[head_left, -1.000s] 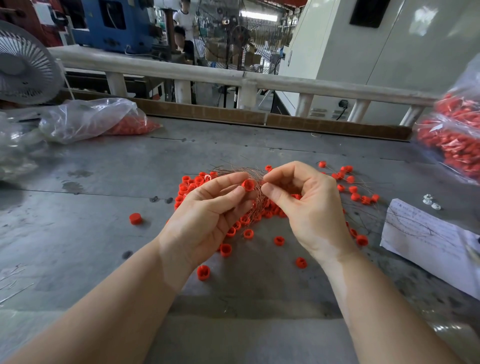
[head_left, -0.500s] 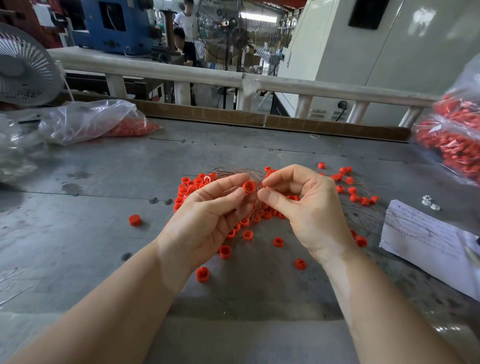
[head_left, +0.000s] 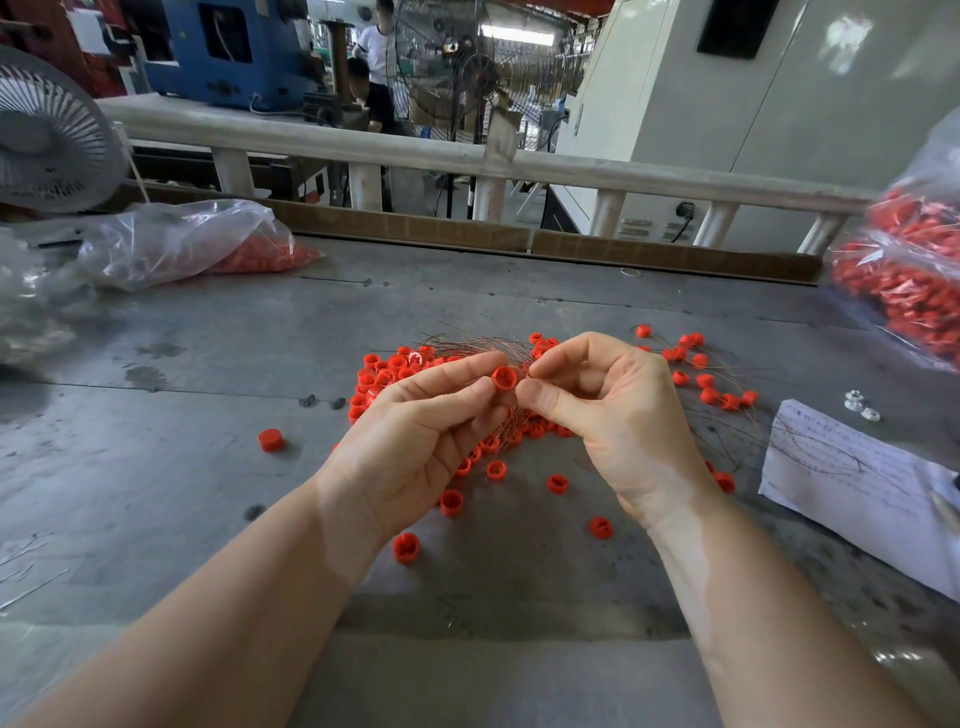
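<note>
Above the middle of the grey tabletop (head_left: 156, 457), the left hand (head_left: 415, 441) pinches one red plastic cap (head_left: 503, 378) between thumb and forefinger, with its open side turned toward the camera. The right hand (head_left: 613, 415) is just to the right of it, fingers curled, thumb and forefinger pinched together against a strand from the bundle of copper wires (head_left: 478, 345). The strand between those fingertips is too fine to make out. The bundle fans out behind and below both hands.

A heap of red caps (head_left: 384, 374) lies on the tabletop under the hands and to their left. Loose ones are scattered nearer the camera and to the right. A single cap (head_left: 270, 439) sits well apart on the left.

A sheet of paper (head_left: 857, 478) lies on the right, with a few small white parts (head_left: 860, 405) just beyond it. A clear plastic bag (head_left: 197, 244) with red pieces inside lies at the far left, near a desk fan (head_left: 47, 140). Fuller bags of red parts (head_left: 904, 291) are at the far right edge.
</note>
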